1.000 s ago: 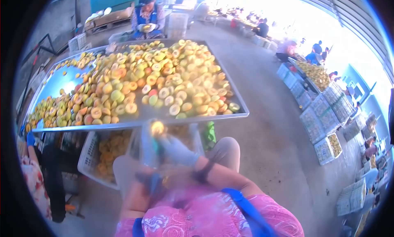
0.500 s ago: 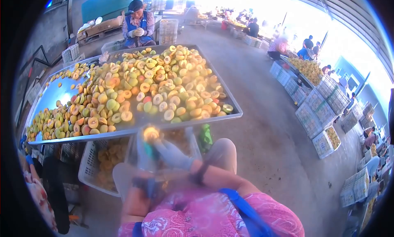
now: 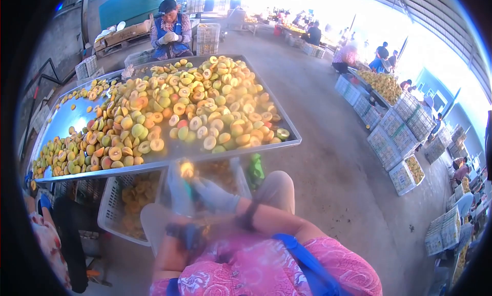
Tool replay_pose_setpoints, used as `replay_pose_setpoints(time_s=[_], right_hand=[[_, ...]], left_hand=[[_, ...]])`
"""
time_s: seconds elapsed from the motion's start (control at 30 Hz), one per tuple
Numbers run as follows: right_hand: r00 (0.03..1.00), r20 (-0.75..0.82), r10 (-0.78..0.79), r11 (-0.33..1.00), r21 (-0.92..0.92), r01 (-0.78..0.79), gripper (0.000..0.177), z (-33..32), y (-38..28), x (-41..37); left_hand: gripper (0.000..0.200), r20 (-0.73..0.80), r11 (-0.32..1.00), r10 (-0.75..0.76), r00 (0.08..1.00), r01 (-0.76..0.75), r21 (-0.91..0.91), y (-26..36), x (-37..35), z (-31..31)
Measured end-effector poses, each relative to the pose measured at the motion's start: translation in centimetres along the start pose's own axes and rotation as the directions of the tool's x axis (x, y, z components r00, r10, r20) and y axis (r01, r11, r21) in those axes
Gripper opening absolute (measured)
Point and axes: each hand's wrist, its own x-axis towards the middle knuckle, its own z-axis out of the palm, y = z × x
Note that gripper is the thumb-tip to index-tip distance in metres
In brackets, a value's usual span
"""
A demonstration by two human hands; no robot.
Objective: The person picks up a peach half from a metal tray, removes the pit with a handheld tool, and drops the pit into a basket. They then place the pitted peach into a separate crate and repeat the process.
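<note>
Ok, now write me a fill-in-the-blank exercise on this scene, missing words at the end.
The left hand and right hand, close to one fruit piece, are covered by pale ____.
The camera wearer's top is ____, with blue straps.
Across the metal tray, a person wears a ____ vest.
The crumpled item just right of the crate beneath the hands is ____.
Missing words: gloves; pink; blue; green.

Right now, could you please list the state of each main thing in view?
Pale-gloved left hand: raised, grip blurred.
Pale-gloved right hand: beside it, grip blurred.
Small yellow-orange fruit piece: at both hands, whole or cut unclear.
Large shallow metal tray: loaded, partly bare.
Yellow-green fruit pile: heaped, many cut open.
White slotted plastic crate: open, holding fruit.
</note>
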Motion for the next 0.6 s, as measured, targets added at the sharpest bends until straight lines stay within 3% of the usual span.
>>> replay_pose_setpoints(time_s=[0.17,0.23,0.37,0.43,0.57,0.6], right_hand=[[0.996,0.012,0.084,0.996,0.039,-0.084,0.048,0.4,-0.7,-0.4],[0.998,0.002,0.059,0.993,0.099,-0.059,0.047,0.5,-0.4,-0.4],[0.982,0.103,0.156,0.940,0.292,-0.179,0.045,0.2,-0.4,-0.1],[0.957,0.090,0.274,0.929,0.232,-0.288,0.042,0.8,-3.5,-1.7],[0.959,0.068,0.277,0.941,0.184,-0.285,0.042,0.8,-3.6,-1.8],[0.963,0.062,0.263,0.949,0.162,-0.270,0.049,0.4,-2.3,-1.2]], left_hand=[[0.037,-0.001,0.977,-0.152,0.988,0.150,-0.151,0.4,-0.4,0.3],[0.037,0.015,0.999,0.015,1.000,-0.015,0.034,-0.7,0.3,-0.7],[0.037,-0.040,0.993,0.068,0.997,-0.063,0.102,-0.9,0.7,-1.0],[0.036,0.003,0.942,-0.295,0.955,0.291,-0.166,0.6,0.1,-0.6],[0.037,-0.007,0.962,-0.227,0.974,0.223,-0.156,0.0,0.0,-0.4],[0.037,-0.030,0.997,-0.057,0.998,0.058,0.047,-1.4,0.9,-1.6]])
